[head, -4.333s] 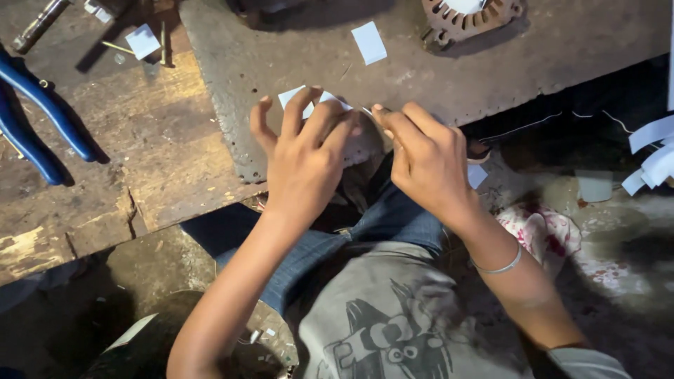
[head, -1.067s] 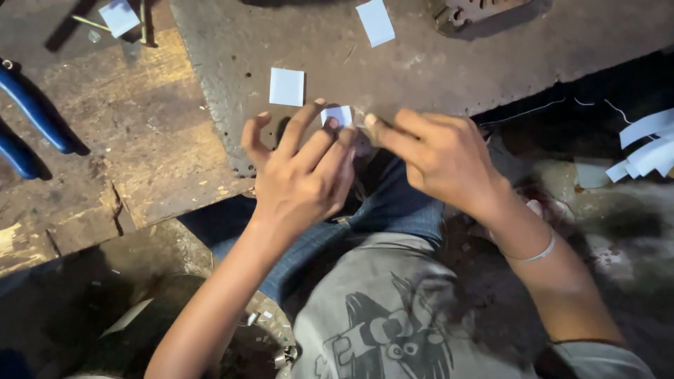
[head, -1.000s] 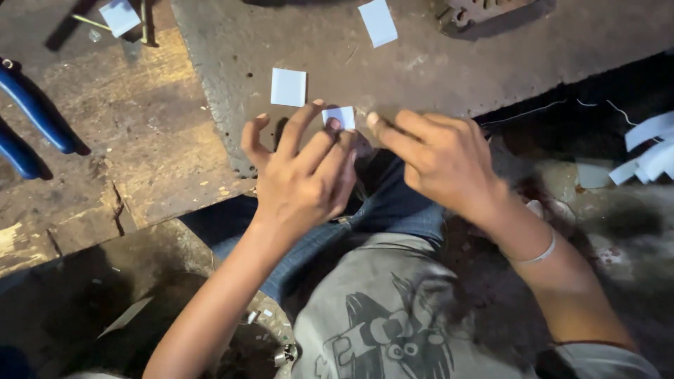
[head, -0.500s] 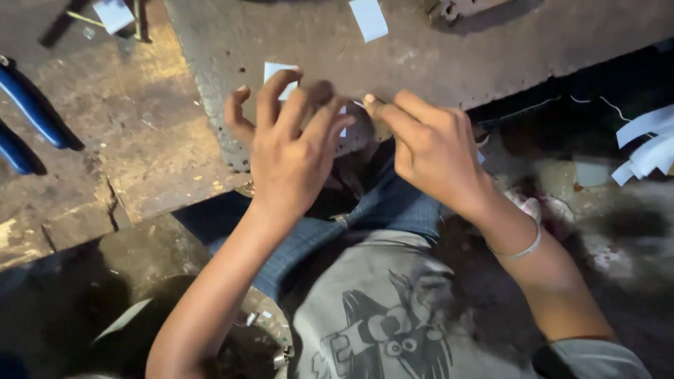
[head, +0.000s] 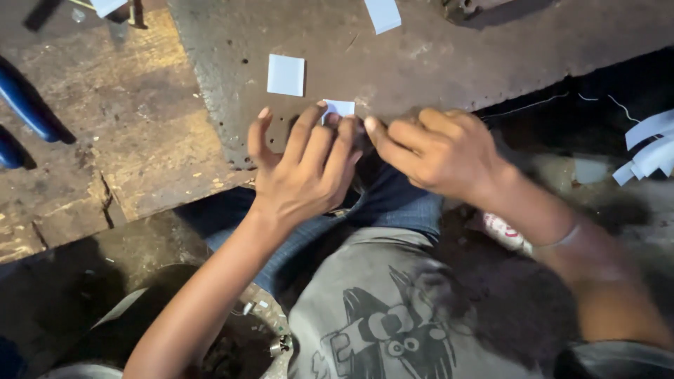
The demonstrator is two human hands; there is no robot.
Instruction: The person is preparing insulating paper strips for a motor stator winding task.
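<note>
The left hand [head: 309, 172] lay fingers-spread on the near edge of the grey metal table [head: 449, 56], its fingertips on a small white paper piece [head: 340, 107]. The right hand [head: 435, 151] met it there, fingers curled and pinched towards the same piece; whether it actually gripped the paper could not be told. A white paper square [head: 286, 75] lay flat just beyond, apart from both hands. Blue plier handles [head: 28, 105] rested on the wooden board [head: 105, 126] at left.

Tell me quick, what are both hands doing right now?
Left hand: fingers spread, fingertips on a small white paper piece at the grey slab edge.
Right hand: fingers curled, beside that paper; grip cannot be told.
</note>
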